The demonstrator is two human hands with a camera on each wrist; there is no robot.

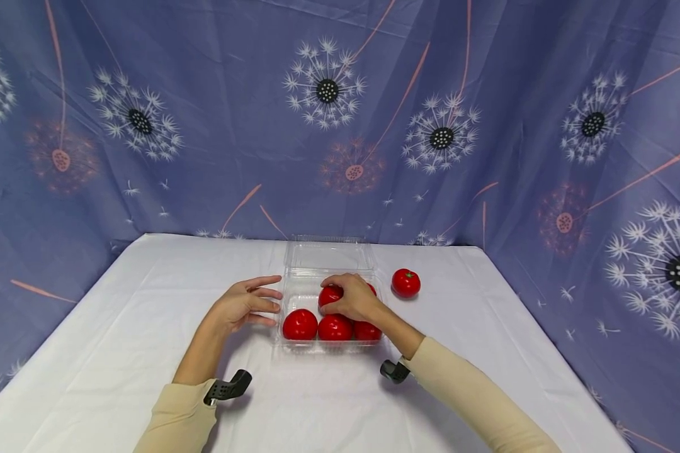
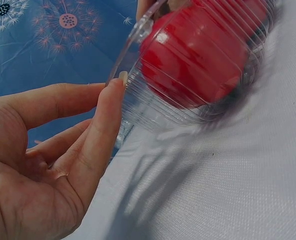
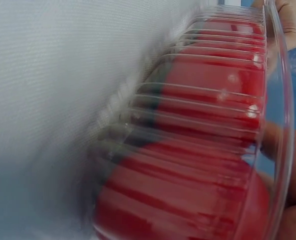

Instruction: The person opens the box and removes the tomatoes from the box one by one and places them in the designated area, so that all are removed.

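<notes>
A dandelion-patterned curtain (image 1: 232, 126) hangs behind the white-covered table (image 1: 317, 396).

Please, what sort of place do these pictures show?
Probably a small staged filming space: a dandelion-print curtain hangs around a white-covered table, and the person wears black wrist devices.

The head view looks from above the near side, forward and down across the white cloth-covered table (image 1: 317, 402) to the blue-purple dandelion-print curtain (image 1: 232, 126) on the far side, and stands farthest back. The left wrist view, tilted, looks closely past the person's left hand (image 1: 239, 304) at the clear ribbed plastic box (image 1: 300, 297). The right wrist view, turned sideways, is nearer still, facing left and far along the box's near wall. Both wrist views share that wall and glossy red round tomatoes (image 1: 335, 328) behind it; the head view takes in the whole box.
</notes>
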